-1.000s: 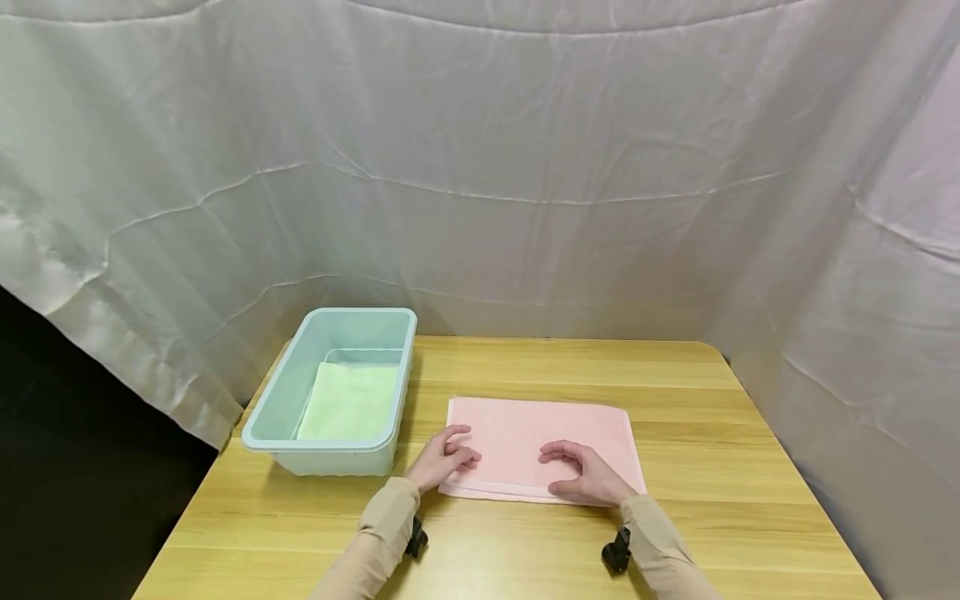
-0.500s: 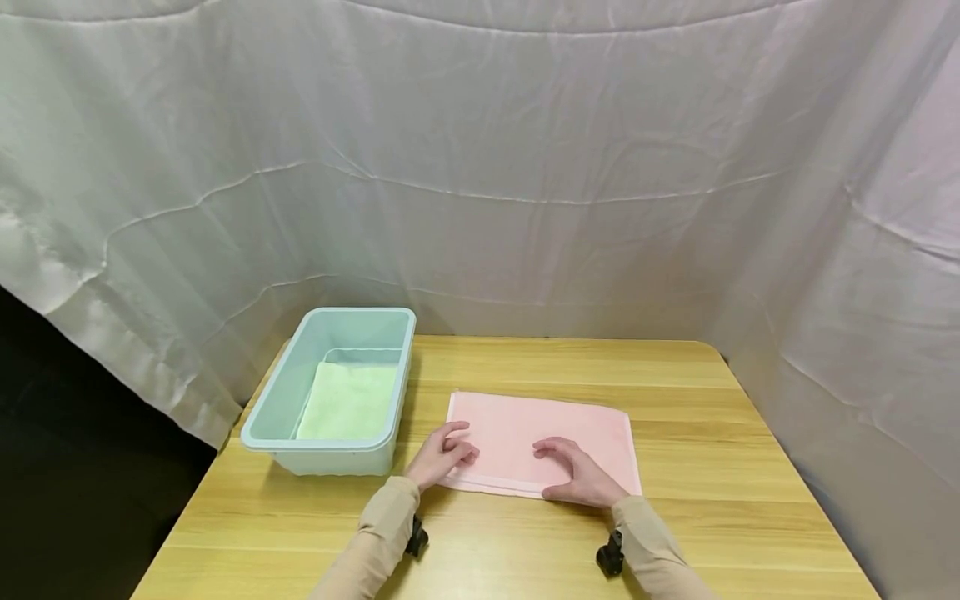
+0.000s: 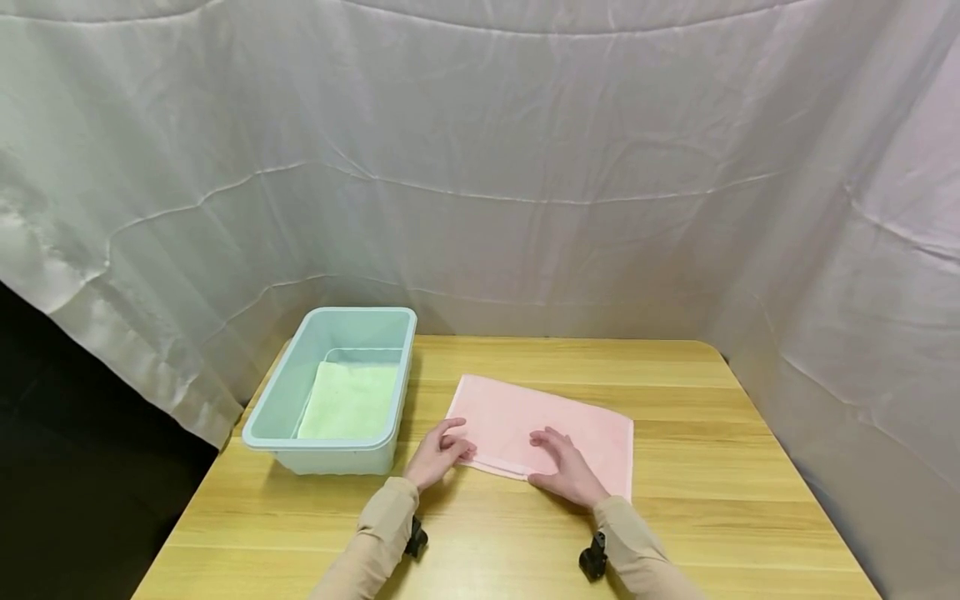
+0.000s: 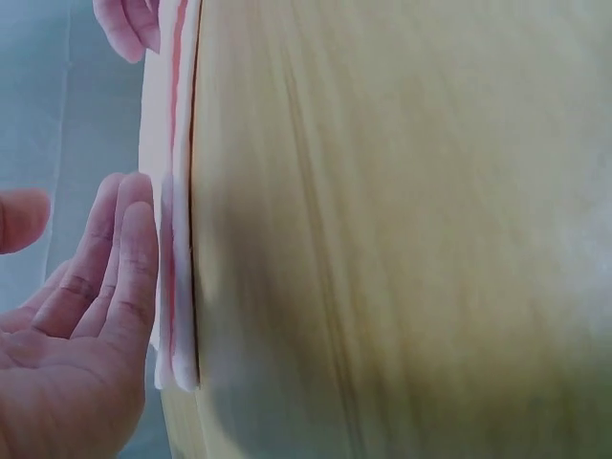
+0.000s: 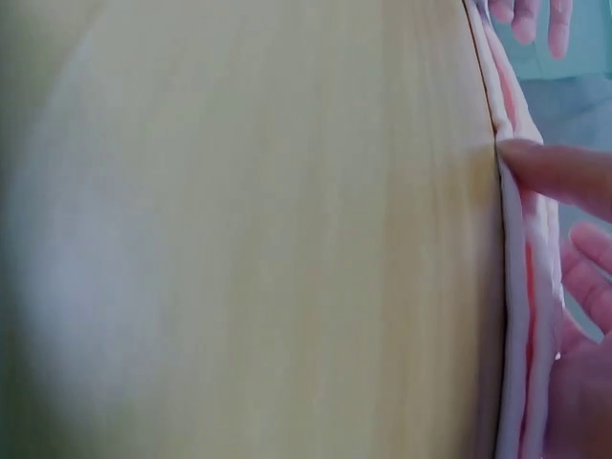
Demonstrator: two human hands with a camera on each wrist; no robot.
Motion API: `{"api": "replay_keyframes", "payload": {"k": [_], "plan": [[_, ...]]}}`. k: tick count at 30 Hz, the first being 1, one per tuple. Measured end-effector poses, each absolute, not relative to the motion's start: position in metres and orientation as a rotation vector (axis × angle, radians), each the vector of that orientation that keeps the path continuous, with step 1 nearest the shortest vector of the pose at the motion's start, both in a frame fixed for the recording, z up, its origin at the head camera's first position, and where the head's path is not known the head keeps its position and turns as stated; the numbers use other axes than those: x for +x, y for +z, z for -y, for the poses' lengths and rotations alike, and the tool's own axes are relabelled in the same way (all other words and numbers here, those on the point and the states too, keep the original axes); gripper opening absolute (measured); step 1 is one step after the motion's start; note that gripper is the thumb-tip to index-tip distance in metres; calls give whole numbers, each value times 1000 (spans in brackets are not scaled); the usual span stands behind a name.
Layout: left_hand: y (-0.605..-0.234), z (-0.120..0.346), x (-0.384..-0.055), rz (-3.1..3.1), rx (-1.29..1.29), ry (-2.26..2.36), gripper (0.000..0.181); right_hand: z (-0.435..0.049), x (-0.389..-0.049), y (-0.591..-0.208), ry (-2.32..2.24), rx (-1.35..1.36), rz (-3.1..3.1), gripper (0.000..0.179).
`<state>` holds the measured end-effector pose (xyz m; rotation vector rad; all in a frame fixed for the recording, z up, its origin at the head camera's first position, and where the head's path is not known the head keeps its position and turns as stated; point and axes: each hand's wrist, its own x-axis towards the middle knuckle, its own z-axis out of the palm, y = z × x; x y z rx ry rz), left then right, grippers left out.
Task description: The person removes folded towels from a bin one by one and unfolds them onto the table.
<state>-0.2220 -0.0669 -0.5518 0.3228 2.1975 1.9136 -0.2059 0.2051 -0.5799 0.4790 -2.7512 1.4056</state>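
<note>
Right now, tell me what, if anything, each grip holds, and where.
Whether the right grip holds anything cannot be told: its thumb touches the pink cloth at the near edge. The left grip holds nothing.

No text, label, brand, number or sign could be read in any of the three views. Both wrist views were rather blurred, so any faint, small marking there could have escaped notice.
</note>
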Motion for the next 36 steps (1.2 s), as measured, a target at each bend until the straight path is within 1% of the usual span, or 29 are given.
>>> {"api": "replay_keyframes", "payload": {"k": [9,16,22,31,36], "plan": [[-552,66,-222,-2265,292,1864,47,-188,-210,-578,1379,349,2682,63],[-554,67,-222,-2283,235,1868,51,-181,-211,-581,1379,259,2666,66],[-553,66,-222,-2281,250,1873,50,-173,-211,-581,1347,204,2656,68],[-551,67,-220,-2264,207,1886,51,-155,-211,-581,1268,116,2600,58],[-553,67,-222,-2261,198,1903,52,-140,-213,-580,1301,13,2578,57]]}}
